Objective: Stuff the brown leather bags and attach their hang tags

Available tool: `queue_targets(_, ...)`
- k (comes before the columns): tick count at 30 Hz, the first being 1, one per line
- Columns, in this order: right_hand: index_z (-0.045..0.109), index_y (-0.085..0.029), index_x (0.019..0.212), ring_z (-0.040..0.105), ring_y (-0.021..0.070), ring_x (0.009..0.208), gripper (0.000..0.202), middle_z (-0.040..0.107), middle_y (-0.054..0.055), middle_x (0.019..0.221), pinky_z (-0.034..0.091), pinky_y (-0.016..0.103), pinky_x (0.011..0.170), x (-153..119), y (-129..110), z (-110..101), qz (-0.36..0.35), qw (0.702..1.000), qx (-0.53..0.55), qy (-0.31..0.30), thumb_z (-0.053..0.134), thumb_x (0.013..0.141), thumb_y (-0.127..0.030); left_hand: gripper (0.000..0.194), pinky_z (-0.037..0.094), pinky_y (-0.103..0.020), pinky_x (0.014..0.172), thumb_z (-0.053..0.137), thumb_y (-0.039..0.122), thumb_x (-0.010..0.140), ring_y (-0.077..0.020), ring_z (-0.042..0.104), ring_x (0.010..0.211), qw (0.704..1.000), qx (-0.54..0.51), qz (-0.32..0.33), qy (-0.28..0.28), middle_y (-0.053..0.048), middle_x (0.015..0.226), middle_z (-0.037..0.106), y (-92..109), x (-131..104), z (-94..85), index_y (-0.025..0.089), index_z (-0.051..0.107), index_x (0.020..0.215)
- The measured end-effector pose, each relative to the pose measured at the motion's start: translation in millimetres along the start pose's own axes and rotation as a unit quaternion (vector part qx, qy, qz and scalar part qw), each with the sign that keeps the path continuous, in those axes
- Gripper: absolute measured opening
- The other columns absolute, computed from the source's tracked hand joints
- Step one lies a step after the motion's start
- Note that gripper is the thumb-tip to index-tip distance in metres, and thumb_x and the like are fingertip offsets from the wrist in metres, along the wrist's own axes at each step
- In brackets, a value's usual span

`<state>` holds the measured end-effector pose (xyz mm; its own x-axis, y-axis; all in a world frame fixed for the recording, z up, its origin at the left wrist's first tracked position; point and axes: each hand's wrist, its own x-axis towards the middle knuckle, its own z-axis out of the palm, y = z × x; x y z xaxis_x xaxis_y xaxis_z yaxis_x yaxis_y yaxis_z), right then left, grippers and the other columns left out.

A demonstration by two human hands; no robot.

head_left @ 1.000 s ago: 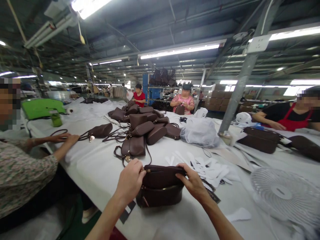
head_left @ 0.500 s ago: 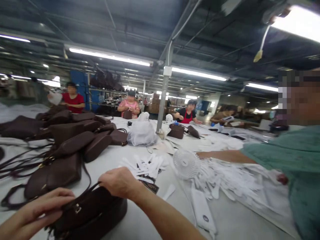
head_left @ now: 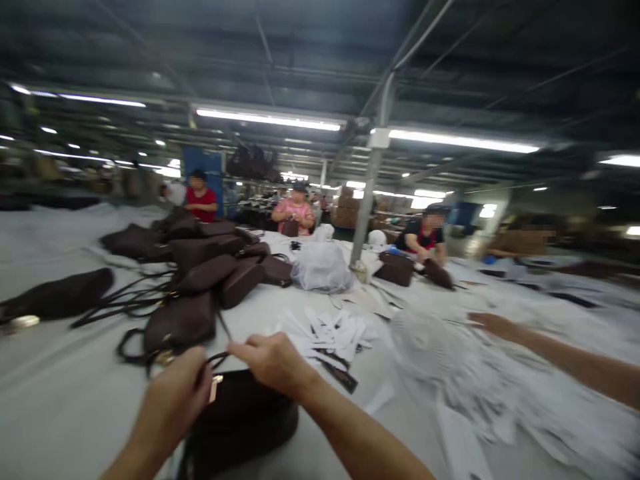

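Observation:
A dark brown bag [head_left: 245,420] with gold-coloured hardware stands at the table's near edge, below both hands. My left hand [head_left: 183,393] is closed at the bag's upper left, beside a gold-coloured buckle, with the strap running from it. My right hand [head_left: 275,360] pinches the thin dark strap [head_left: 220,360] above the bag's top edge. Just behind the hands lies another brown bag [head_left: 180,323], part of a heap of brown bags [head_left: 205,273]. The picture is blurred by motion.
White strips [head_left: 333,333] lie beyond my right hand, near a dark tag [head_left: 340,377]. A white fan [head_left: 420,340] stands right of them, by a white pile. Another person's arm [head_left: 565,357] reaches in from the right. A post [head_left: 367,207] rises behind; several people work farther back.
The view has swung left, so the surroundings sit farther right. My left hand has closed from a looser, spread pose and risen to the bag's top. The neighbour's hand has lifted away from the fan.

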<state>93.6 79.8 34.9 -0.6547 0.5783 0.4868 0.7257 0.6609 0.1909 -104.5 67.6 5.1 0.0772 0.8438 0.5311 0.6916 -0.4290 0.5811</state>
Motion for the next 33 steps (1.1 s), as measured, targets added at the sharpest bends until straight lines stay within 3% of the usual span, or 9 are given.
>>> queue_targets(3,0.061,-0.025,0.117,0.060,0.0114,0.058,0.031,0.065,0.000,0.075,0.038,0.021,0.050,-2.1,4.2,8.3,-0.003,1.000,0.021,0.023,0.046,0.092,-0.013,0.020,0.045,-0.029,0.069,0.042,0.020,0.082,-0.0203,0.060,0.072,0.995,0.083,-0.033,0.041,-0.004,0.074,0.063,9.9,-1.7,3.2,0.022,0.060,0.089)
queue_targets(6,0.062,-0.024,0.117,0.060,0.0109,0.058,0.034,0.067,0.001,0.077,0.038,0.022,0.051,-2.0,9.2,19.6,-0.030,0.997,0.038,0.053,0.046,0.091,-0.010,0.026,0.045,-0.030,0.079,0.043,0.019,0.085,-0.0198,0.061,0.085,1.000,0.023,0.006,-0.020,-0.006,0.090,0.066,7.8,0.2,-7.8,0.021,0.064,0.101)
queue_targets(9,0.063,-0.021,0.116,0.059,0.0110,0.054,0.033,0.067,0.001,0.073,0.036,0.023,0.051,-3.5,8.4,21.7,-0.052,0.996,0.032,0.070,0.046,0.091,-0.009,0.024,0.045,-0.027,0.074,0.052,0.016,0.079,-0.0165,0.058,0.080,0.993,-0.064,0.024,-0.098,-0.003,0.087,0.061,6.2,-0.4,-27.4,0.021,0.066,0.098)
queue_targets(11,0.064,-0.019,0.114,0.058,0.0117,0.054,0.031,0.066,0.002,0.070,0.035,0.024,0.051,-4.6,6.6,21.1,-0.061,0.994,0.030,0.080,0.044,0.092,-0.010,0.022,0.043,-0.025,0.069,0.053,0.010,0.074,-0.0154,0.055,0.076,0.992,-0.071,0.017,-0.105,-0.002,0.083,0.058,8.0,-0.4,-33.4,0.020,0.065,0.090)
queue_targets(19,0.066,-0.019,0.109,0.057,0.0134,0.056,0.030,0.063,0.001,0.065,0.038,0.026,0.057,-7.5,4.9,21.1,-0.100,0.990,0.048,0.087,0.039,0.097,-0.015,0.025,0.039,-0.030,0.070,0.041,0.000,0.072,-0.0202,0.053,0.083,0.984,0.155,-0.082,-0.028,-0.006,0.091,0.055,30.6,-6.1,-5.1,0.020,0.052,0.081)
queue_targets(22,0.065,-0.019,0.109,0.058,0.0138,0.058,0.030,0.063,0.001,0.067,0.039,0.026,0.058,-8.0,5.4,20.0,-0.095,0.992,0.052,0.069,0.039,0.096,-0.013,0.022,0.040,-0.030,0.073,0.042,0.002,0.071,-0.0193,0.052,0.083,0.990,0.084,-0.110,-0.022,-0.004,0.086,0.055,23.3,-9.5,-8.5,0.020,0.051,0.078)
queue_targets(25,0.065,-0.019,0.109,0.059,0.0140,0.061,0.029,0.065,0.002,0.070,0.039,0.026,0.059,-8.4,5.8,21.1,-0.091,0.993,0.049,0.053,0.041,0.095,-0.013,0.018,0.040,-0.027,0.066,0.044,0.005,0.066,-0.0156,0.051,0.073,0.989,-0.046,-0.112,-0.089,0.000,0.075,0.053,10.4,-9.7,-21.8,0.019,0.052,0.072)
queue_targets(29,0.065,-0.021,0.111,0.059,0.0141,0.063,0.030,0.067,0.003,0.074,0.041,0.026,0.062,-10.8,5.8,25.5,-0.089,0.991,0.079,0.059,0.042,0.094,-0.013,0.013,0.040,-0.025,0.063,0.045,0.008,0.058,-0.0142,0.047,0.070,0.983,-0.088,-0.080,-0.137,0.002,0.072,0.048,3.4,-6.1,-38.8,0.019,0.048,0.064)
queue_targets(33,0.065,-0.022,0.110,0.060,0.0144,0.066,0.029,0.067,0.003,0.075,0.042,0.025,0.064,-12.6,6.8,28.4,-0.092,0.989,0.102,0.055,0.043,0.094,-0.013,0.011,0.044,-0.025,0.057,0.047,0.013,0.056,-0.0132,0.050,0.063,0.927,-0.227,-0.152,-0.255,0.003,0.068,0.046,0.0,-5.3,-48.8,0.019,0.044,0.065)
